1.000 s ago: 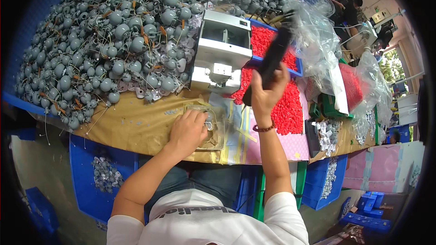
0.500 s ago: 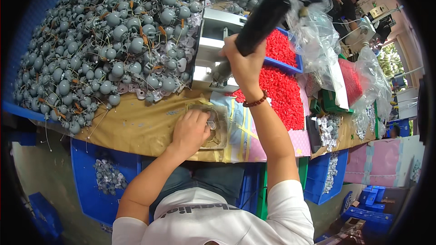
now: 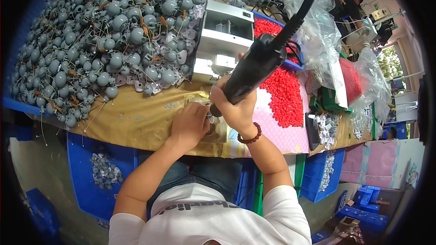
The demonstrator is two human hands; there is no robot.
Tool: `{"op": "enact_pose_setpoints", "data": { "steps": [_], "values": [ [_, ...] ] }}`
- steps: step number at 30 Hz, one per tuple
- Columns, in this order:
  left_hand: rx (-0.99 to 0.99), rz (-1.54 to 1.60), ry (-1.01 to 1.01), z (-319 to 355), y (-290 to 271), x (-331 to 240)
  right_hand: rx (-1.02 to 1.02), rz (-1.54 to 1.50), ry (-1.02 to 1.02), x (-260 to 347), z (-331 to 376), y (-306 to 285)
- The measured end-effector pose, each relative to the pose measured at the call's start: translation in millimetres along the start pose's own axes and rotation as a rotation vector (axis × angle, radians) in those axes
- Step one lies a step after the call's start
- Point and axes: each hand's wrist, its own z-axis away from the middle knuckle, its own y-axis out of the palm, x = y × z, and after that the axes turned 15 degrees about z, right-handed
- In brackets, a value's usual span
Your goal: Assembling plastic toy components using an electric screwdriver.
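Lowered since the earlier frames: our right hand [image 3: 236,109], fingers wrapped around the black power screwdriver [image 3: 254,70], tip now just beside our left hand [image 3: 190,124], whose fingers press closed on a small grey part [image 3: 210,119]; fastening under way; grey heap [image 3: 104,41] beyond the fingers unprocessed.

Bright, even daylight fills the scene, strongest at the window [image 3: 394,63] on the right, where the view outside is washed out. Clear plastic bags [image 3: 318,31] near it catch white glare, and shadows under the hands are soft. Fisheye distortion bends the table edge [image 3: 136,143] and crowds everything toward a black rim; the centre is sharp, the far edges slightly soft.
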Motion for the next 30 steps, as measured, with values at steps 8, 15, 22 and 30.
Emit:
{"op": "enact_pose_setpoints", "data": {
  "steps": [8,15,22,30],
  "values": [
    [-0.013,0.022,-0.002,-2.0,-0.4,-0.1,-0.026,-0.048,0.039,4.3,11.8,4.6],
    [-0.029,0.042,0.005,-2.5,0.3,-0.4,-0.055,-0.05,0.02,2.3,17.6,6.3],
    [-0.028,0.058,0.011,-3.6,-2.9,-2.3,-0.037,0.151,-0.128,5.1,24.2,3.4],
    [-0.066,0.11,0.048,-3.6,0.1,-0.2,-0.031,0.081,-0.156,-16.1,39.7,7.6]
  ]
}}
